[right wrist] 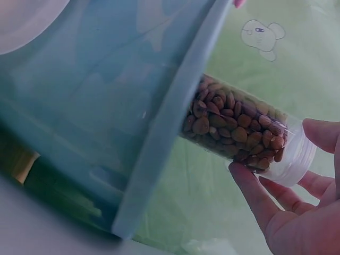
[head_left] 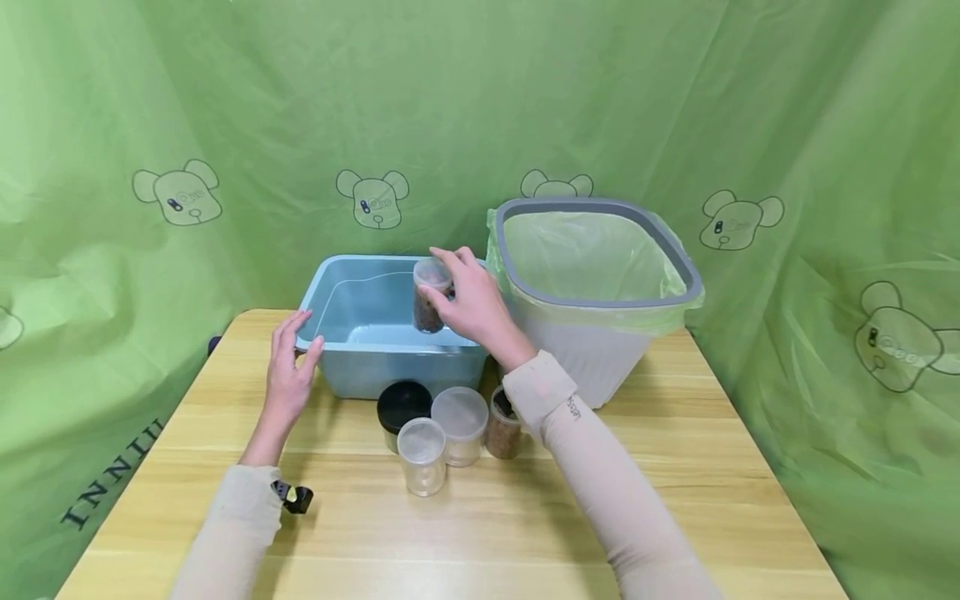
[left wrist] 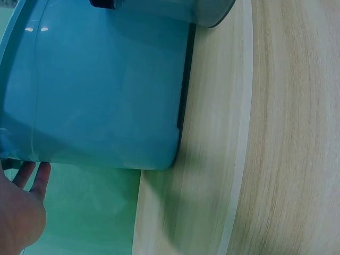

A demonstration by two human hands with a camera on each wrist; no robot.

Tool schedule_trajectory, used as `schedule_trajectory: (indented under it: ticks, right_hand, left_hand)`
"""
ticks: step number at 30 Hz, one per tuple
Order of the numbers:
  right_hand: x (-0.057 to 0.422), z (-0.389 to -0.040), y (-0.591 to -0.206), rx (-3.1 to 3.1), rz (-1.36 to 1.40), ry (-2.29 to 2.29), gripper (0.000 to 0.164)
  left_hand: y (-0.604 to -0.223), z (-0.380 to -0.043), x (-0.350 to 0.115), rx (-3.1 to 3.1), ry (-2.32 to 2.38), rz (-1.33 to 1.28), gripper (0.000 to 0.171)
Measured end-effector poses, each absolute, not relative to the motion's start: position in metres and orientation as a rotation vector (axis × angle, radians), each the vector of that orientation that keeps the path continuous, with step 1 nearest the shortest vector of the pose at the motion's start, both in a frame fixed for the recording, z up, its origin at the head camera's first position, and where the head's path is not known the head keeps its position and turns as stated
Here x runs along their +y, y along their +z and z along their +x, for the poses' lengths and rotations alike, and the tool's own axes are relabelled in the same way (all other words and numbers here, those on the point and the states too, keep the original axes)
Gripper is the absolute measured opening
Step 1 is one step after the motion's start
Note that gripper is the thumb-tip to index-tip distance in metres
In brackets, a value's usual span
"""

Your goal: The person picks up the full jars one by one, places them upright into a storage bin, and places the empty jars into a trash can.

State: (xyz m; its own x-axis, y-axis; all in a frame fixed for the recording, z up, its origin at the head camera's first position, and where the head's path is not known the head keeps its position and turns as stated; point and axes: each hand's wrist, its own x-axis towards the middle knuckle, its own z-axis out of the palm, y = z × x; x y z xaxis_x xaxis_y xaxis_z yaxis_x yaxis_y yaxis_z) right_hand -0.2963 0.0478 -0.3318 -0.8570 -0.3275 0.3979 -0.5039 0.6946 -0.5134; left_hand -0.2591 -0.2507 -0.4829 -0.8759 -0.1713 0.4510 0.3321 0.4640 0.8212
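Note:
In the head view, my right hand holds a clear plastic jar by its lidded top, over the right part of a blue basin. Brown almonds fill most of the jar in the right wrist view; its lower end goes behind the basin's rim there. My left hand touches the basin's front left corner, thumb toward the near side. The left wrist view shows fingers of that hand, fairly straight, at the basin's outer wall.
Before the basin stand a black-lidded jar, two clear-lidded jars, one wide and one narrow, and a jar with brown contents partly behind the right sleeve. A lined white bin with a grey rim stands right, on the wooden table.

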Motion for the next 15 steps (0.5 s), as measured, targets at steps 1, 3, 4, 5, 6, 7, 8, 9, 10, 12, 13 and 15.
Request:
schedule_trajectory:
  ticks: [1,3,4,5,6,7,8,9,10,12,13,15]
  right_hand:
    - [0.047,-0.299,-0.333,-2.634,0.657,0.916,0.061]
    - [0.046,-0.303,-0.337,-2.646,0.650,0.909,0.061]
    - [0.046,-0.305,-0.338,-2.652,0.644,0.908,0.061]
    - [0.045,-0.307,-0.340,-2.658,0.639,0.905,0.061]
    - [0.045,-0.308,-0.342,-2.664,0.633,0.903,0.060]
    - [0.045,-0.310,-0.344,-2.670,0.625,0.900,0.059]
    - [0.045,-0.311,-0.346,-2.678,0.618,0.895,0.058]
    - [0.045,-0.313,-0.348,-2.687,0.610,0.893,0.058]
    - [0.045,-0.314,-0.350,-2.697,0.602,0.887,0.057]
    - [0.045,-0.316,-0.354,-2.717,0.589,0.880,0.056]
    - [0.045,-0.318,-0.357,-2.726,0.584,0.874,0.055]
    - [0.045,-0.320,-0.360,-2.740,0.576,0.866,0.054]
  left_hand:
    - [-0.483,-0.259,-0.251,-2.238,-1.407,-0.135,0.054]
    - [-0.482,-0.260,-0.251,-2.237,-1.408,-0.136,0.054]
    - [-0.482,-0.260,-0.251,-2.237,-1.407,-0.137,0.054]
    - [-0.482,-0.260,-0.251,-2.237,-1.408,-0.138,0.054]
    - [-0.482,-0.260,-0.251,-2.238,-1.407,-0.138,0.054]
    - [-0.482,-0.260,-0.251,-2.240,-1.404,-0.138,0.054]
    - [-0.482,-0.259,-0.251,-2.240,-1.404,-0.139,0.054]
    - [-0.482,-0.259,-0.251,-2.240,-1.405,-0.140,0.054]
    - [-0.482,-0.259,-0.251,-2.241,-1.404,-0.140,0.054]
    - [-0.482,-0.259,-0.251,-2.241,-1.405,-0.142,0.054]
    - [-0.482,-0.259,-0.251,-2.239,-1.408,-0.144,0.054]
    - [-0.483,-0.258,-0.251,-2.235,-1.411,-0.147,0.054]
